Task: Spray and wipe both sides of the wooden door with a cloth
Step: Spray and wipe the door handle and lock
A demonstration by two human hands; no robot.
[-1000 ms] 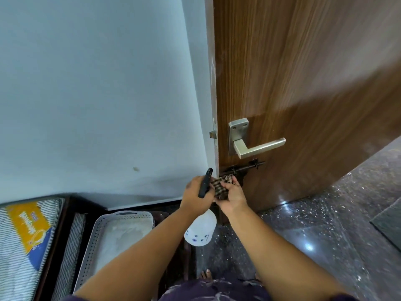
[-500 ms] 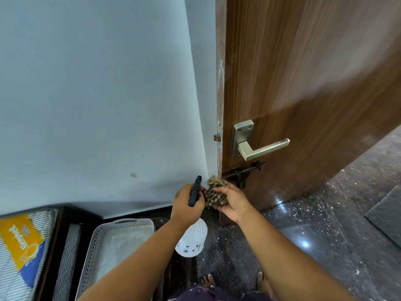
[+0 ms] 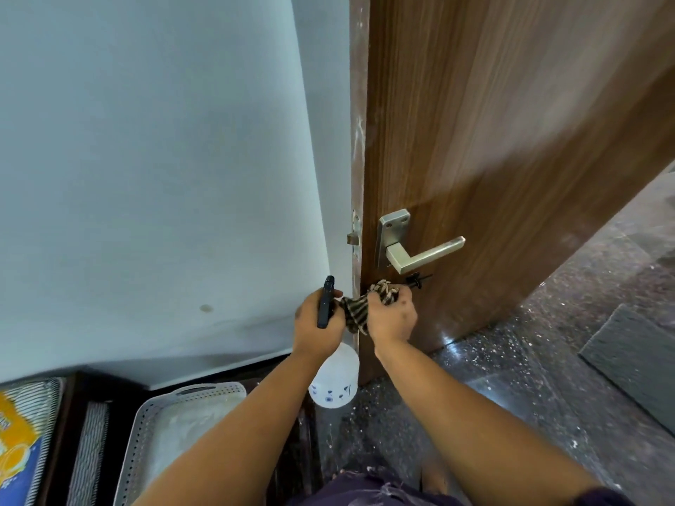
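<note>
Reaching forward from the bottom of the view, two bare forearms meet in front of the door edge. Under the left forearm a white perforated tray (image 3: 146, 432) lies on a dark shelf, and beside it, at the left border, sits a striped thing with a yellow and blue label (image 3: 18, 432). A dark speckled floor (image 3: 511, 378) spreads under the right forearm, with a grey mat (image 3: 635, 363) near the right border.

The left hand (image 3: 317, 328) grips the black head of the bottle (image 3: 334, 378); its fingers curl round the trigger part, and the white body hangs down below the wrist. The right hand (image 3: 392, 319) holds the cloth (image 3: 356, 312), a striped brown and cream rag, bunched in its closed fingers. The cloth stretches between both hands, and it seems that the left fingers touch its end too, but this is not clear. Both hands are just beside the door edge, low, under the handle.

The door (image 3: 493, 122) stands open, brown wood with vertical grain, its narrow edge turned to the camera. A silver handle (image 3: 416, 250) sticks out to the right, and a small black bolt (image 3: 416, 279) sits just under it, just beyond the right hand. A latch (image 3: 352, 238) shows on the edge. To the left, behind all, is a pale wall (image 3: 153, 158) with a small spot.
</note>
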